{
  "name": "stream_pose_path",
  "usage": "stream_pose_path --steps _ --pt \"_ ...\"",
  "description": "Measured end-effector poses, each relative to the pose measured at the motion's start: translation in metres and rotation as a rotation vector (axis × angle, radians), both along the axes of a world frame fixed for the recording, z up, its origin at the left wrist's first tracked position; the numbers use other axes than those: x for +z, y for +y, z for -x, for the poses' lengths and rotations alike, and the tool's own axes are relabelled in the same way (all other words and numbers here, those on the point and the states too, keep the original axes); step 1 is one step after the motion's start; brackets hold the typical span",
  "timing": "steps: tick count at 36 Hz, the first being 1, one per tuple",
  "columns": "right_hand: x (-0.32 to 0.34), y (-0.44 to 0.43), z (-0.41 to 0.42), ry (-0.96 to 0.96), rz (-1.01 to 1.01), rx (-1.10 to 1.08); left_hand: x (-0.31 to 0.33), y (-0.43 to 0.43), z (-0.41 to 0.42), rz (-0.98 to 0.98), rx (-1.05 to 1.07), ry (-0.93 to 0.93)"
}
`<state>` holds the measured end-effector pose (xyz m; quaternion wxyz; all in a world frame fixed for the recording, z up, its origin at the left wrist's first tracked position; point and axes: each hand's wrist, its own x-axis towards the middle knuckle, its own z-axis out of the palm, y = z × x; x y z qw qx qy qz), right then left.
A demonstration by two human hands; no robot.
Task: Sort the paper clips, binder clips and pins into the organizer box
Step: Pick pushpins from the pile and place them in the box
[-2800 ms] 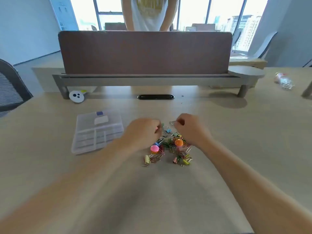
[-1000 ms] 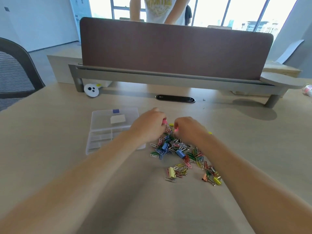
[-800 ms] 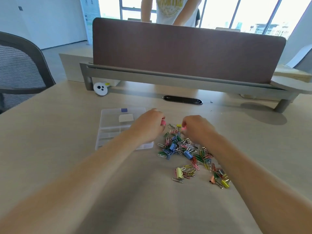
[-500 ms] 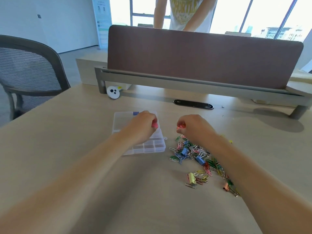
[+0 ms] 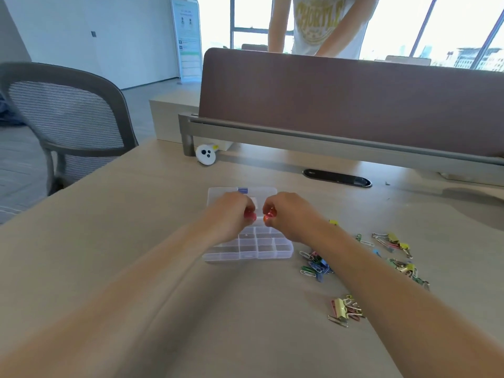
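A clear plastic organizer box (image 5: 246,248) with several small compartments lies open on the desk. Both of my hands hover over its middle. My left hand (image 5: 231,211) pinches a round pink pin (image 5: 250,215). My right hand (image 5: 289,214) pinches a round red pin (image 5: 270,214). The two pins are a few centimetres apart. To the right of the box lies a loose scatter of coloured paper clips (image 5: 315,266) and small binder clips (image 5: 341,309), partly hidden by my right forearm.
A brown desk divider (image 5: 341,99) on a grey rail crosses the back of the desk, with a person standing behind it. A small white round gadget (image 5: 206,154) and a black cable grommet (image 5: 336,177) sit near the rail. A mesh chair (image 5: 62,113) stands at the left.
Both hands have left the clip pile and moved left over the organizer box, each carrying a pin. The camera view has swung to the left.
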<state>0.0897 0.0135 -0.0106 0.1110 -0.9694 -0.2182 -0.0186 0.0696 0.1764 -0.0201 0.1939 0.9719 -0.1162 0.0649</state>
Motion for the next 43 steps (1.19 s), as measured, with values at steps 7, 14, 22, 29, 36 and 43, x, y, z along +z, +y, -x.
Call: stream_pose_path --steps 7,14,22,29,36,43 --pt "-0.002 0.007 -0.005 -0.006 0.029 0.011 0.000 0.001 -0.001 -0.026 0.003 0.011" --pt "-0.006 0.015 -0.006 -0.026 0.072 0.055 -0.003 0.005 -0.004 -0.047 0.010 0.045" --pt "-0.009 0.019 -0.009 -0.016 0.089 0.055 -0.004 0.007 -0.006 -0.052 0.002 0.070" --pt "-0.006 0.009 -0.009 -0.026 0.032 0.023 -0.008 0.004 -0.011 -0.072 -0.022 0.048" --pt "-0.007 -0.003 -0.007 -0.040 -0.036 -0.026 -0.011 -0.007 -0.010 -0.081 -0.066 0.019" --pt "-0.011 -0.007 -0.006 -0.027 0.004 -0.044 -0.018 -0.012 -0.009 -0.105 -0.093 0.003"
